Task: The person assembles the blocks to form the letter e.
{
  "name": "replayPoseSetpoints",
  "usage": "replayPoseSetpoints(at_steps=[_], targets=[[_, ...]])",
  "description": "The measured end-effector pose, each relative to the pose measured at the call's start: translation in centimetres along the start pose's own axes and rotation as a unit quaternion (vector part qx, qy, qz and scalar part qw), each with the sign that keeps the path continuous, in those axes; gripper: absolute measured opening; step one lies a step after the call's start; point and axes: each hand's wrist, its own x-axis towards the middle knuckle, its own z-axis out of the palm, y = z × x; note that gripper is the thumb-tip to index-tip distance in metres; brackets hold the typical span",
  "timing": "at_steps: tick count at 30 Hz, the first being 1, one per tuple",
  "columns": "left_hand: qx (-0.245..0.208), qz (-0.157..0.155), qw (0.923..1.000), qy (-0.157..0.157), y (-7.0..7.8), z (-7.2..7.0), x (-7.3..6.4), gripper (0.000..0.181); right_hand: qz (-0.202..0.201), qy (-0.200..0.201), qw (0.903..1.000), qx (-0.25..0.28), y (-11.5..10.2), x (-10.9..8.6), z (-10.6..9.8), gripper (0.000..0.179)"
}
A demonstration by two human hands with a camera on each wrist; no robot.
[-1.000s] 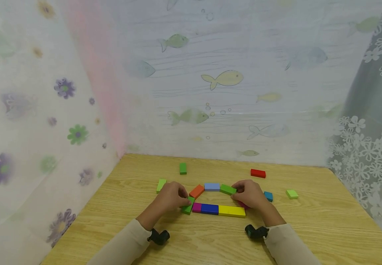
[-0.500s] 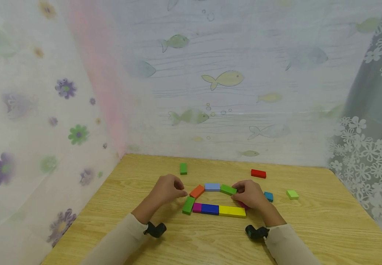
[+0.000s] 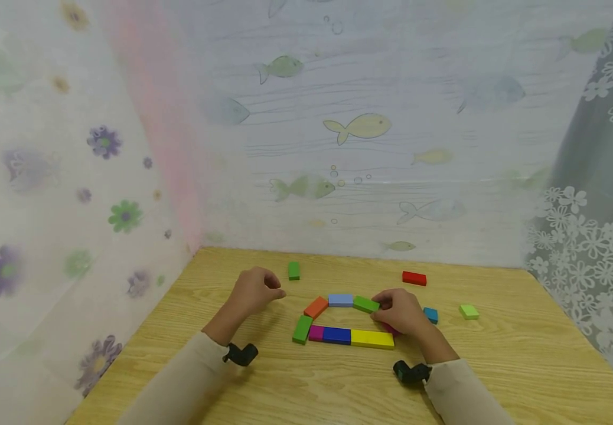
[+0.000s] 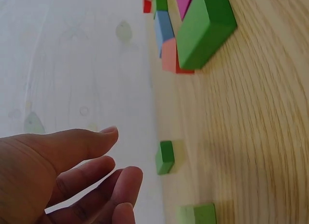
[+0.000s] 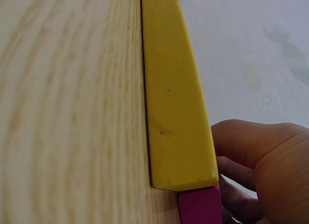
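My left hand hovers over the left of the table with its fingers loosely bent and nothing between them. In the left wrist view a light green block lies below it; the hand hides that block in the head view. With thumb and fingertips, my right hand pinches the right end of a green block. A ring of blocks continues with a light blue block, an orange block, another green block, a magenta block, a dark blue block and a yellow block. A second magenta block touches the yellow one's end.
Loose blocks lie around the ring: a green one at the back, a red one at the back right, a teal one beside my right hand and a lime one farther right. Patterned curtains border the wooden table.
My left hand has let go of the green block at the ring's left end and moved up and left, away from it. The right hand stays in place.
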Motion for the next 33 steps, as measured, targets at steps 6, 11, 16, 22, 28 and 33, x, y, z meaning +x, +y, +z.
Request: replayPoseSetpoints(at_steps=[6,11,16,22,28,33], targets=[[0.0,-0.02,0.9996,0.022,-1.9,0.0,0.9,0.02,0.0,0.0,1.0,0.001,0.2,0.1,0.1,0.035],[0.0,-0.042,0.9988,0.027,-3.1,-0.1,1.4,0.033,-0.001,0.0,1.0,0.004,0.3,0.2,0.1,0.034],[0.008,-0.061,0.9978,0.025,-3.8,-0.1,1.5,0.044,-0.001,0.0,1.0,0.005,0.3,0.3,0.1,0.034],[0.015,-0.082,0.9964,0.016,-4.8,-0.1,2.1,0.055,-0.001,0.003,1.0,0.007,0.3,0.4,0.2,0.034],[0.024,-0.085,0.996,0.005,-5.5,-0.1,2.9,0.062,0.004,0.006,0.9999,0.011,0.0,0.8,0.3,0.032],[0.026,-0.09,0.9956,-0.004,-5.9,-0.1,3.4,0.063,0.01,0.007,0.9999,0.009,-0.3,1.1,0.3,0.032]])
